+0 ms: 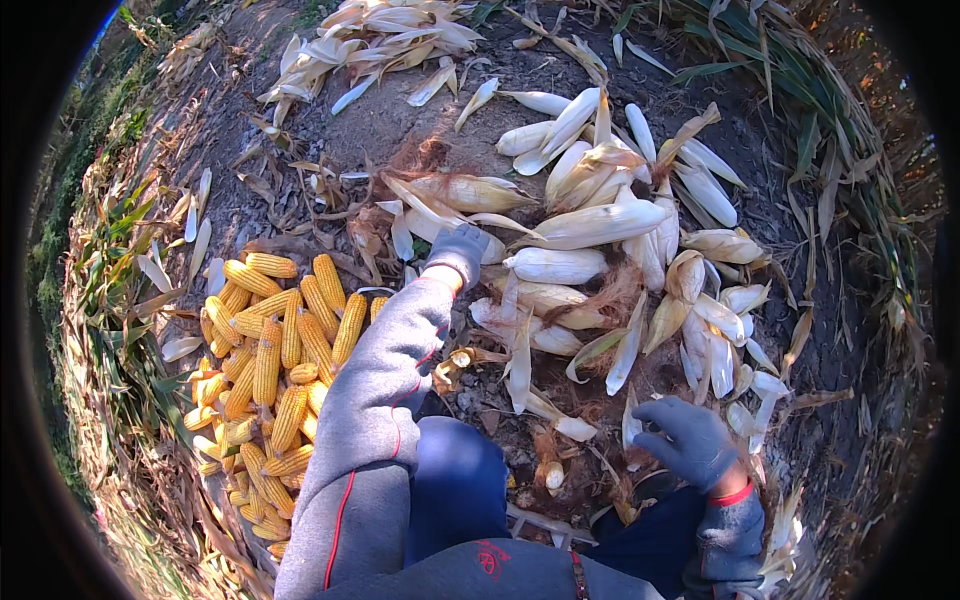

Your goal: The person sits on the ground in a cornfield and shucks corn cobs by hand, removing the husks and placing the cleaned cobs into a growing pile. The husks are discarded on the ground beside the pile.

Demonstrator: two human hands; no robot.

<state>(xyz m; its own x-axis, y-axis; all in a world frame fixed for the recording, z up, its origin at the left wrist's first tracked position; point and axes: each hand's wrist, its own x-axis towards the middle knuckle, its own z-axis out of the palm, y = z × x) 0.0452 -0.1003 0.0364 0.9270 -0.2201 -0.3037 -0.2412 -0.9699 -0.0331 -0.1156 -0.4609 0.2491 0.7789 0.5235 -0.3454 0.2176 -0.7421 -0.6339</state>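
Observation:
My left hand, in a grey glove, reaches forward over an ear of corn in its pale husk. Its fingers curl down around the ear, and their tips are hidden. The husk shows on both sides of the hand. My right hand, also gloved, is held low on the right with thumb and fingers apart and nothing between them. A loose strip of husk lies just left of its fingertips. Ahead of both hands spreads a heap of unhusked ears, with brown corn silk among them.
Bare yellow cobs are piled on the left, partly behind my left sleeve. Stripped husks lie at the far side. Dry stalks and leaves line the left edge, with greener ones at the right. A husk stub lies near my knees.

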